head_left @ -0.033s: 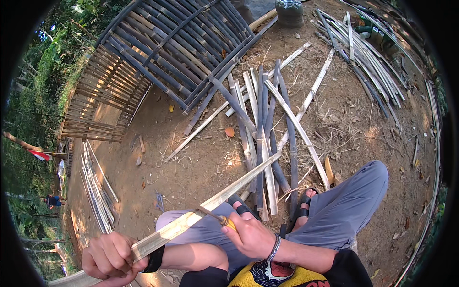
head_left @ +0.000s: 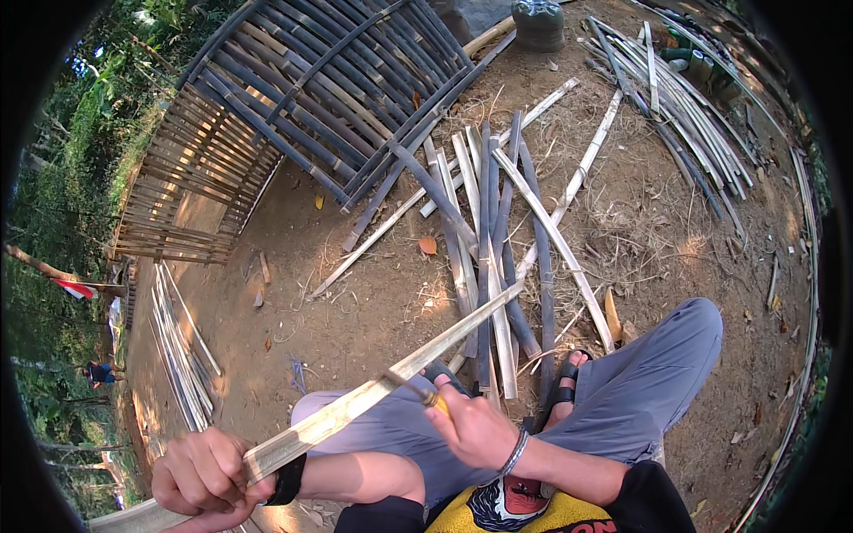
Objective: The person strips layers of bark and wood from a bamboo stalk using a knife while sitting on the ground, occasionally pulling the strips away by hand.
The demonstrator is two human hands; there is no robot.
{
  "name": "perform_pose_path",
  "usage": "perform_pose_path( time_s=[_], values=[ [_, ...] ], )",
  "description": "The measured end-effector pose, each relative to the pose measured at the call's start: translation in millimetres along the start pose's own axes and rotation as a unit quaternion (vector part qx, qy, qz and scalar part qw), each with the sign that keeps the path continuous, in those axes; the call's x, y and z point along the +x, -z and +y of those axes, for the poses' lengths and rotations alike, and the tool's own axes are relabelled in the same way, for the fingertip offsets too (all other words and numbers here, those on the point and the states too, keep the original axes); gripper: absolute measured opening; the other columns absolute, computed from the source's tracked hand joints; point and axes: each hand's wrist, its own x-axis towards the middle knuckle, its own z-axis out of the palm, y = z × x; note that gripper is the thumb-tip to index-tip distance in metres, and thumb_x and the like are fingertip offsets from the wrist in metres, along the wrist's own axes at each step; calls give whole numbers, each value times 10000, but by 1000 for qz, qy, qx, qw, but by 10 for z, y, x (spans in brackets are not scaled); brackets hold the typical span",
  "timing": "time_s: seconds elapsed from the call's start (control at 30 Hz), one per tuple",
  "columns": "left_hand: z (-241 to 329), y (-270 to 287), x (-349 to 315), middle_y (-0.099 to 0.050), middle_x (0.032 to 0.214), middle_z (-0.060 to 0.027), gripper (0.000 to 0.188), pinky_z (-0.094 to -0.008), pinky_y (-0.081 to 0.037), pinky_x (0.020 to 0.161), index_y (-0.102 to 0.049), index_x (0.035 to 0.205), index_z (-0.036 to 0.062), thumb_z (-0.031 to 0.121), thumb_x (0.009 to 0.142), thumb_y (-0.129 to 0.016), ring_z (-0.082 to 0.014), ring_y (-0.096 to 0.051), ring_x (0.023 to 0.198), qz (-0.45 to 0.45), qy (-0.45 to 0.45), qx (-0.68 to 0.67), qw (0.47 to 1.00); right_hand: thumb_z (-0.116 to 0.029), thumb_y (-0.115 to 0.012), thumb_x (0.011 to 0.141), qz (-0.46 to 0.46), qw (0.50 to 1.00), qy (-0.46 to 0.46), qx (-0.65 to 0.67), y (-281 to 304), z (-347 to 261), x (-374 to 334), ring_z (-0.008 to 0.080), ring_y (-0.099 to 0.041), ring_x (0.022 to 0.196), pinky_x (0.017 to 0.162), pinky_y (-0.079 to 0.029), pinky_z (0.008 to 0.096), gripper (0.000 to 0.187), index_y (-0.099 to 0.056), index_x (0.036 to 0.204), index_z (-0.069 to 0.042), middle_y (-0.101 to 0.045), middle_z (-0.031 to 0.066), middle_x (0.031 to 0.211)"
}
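Note:
A long pale split-bamboo strip [head_left: 351, 405] slants across my lap, from the lower left up to the middle of the view. My left hand [head_left: 203, 475] is closed round its near part. In my right hand [head_left: 480, 433] is a knife [head_left: 436, 403] with a yellow handle, fingers wrapped round it. Its slightly blurred blade reaches to the strip's edge, just beyond my left knee. The strip's far end passes over a pile of dark and pale bamboo slats [head_left: 484, 258] on the ground.
A dark bamboo slatted frame [head_left: 329, 89] stands at the upper left, beside a lighter slatted panel [head_left: 191, 178]. Bundles of thin strips lie at left [head_left: 180, 355] and upper right [head_left: 684, 115]. Shavings litter the soil. A distant person [head_left: 102, 373] is at far left.
My right hand and the knife have shifted slightly forward and right along the strip. My left hand and the strip stay in place.

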Motion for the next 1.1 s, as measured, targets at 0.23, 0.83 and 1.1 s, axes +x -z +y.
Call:
perform_pose_path(
  time_s=[0.23,0.83,1.1],
  values=[
    [40,20,-74,-357,351,62,553,-130,-207,290,-295,552,177,473,860,-647,5,-297,273,18,-9,-10,1000,-346,-406,976,59,992,-116,-8,116,826,199,496,-597,718,649,-484,553,409,-506,968,50,-597,323,704],
    [-56,-94,-31,-368,347,73,552,-111,-222,305,-308,537,175,448,845,-677,17,-320,277,-7,-11,-15,1000,-314,-395,986,20,1000,-14,-11,144,301,104,499,-588,702,636,-460,559,378,-453,1016,58,-584,315,680],
    [98,204,-148,-357,350,84,575,-102,-193,314,-299,530,183,481,801,-709,29,-311,277,62,-8,-20,998,-324,-392,980,68,991,-109,-47,13,1391,380,508,-599,735,657,-490,555,439,-449,976,111,-598,345,732]
  ],
)
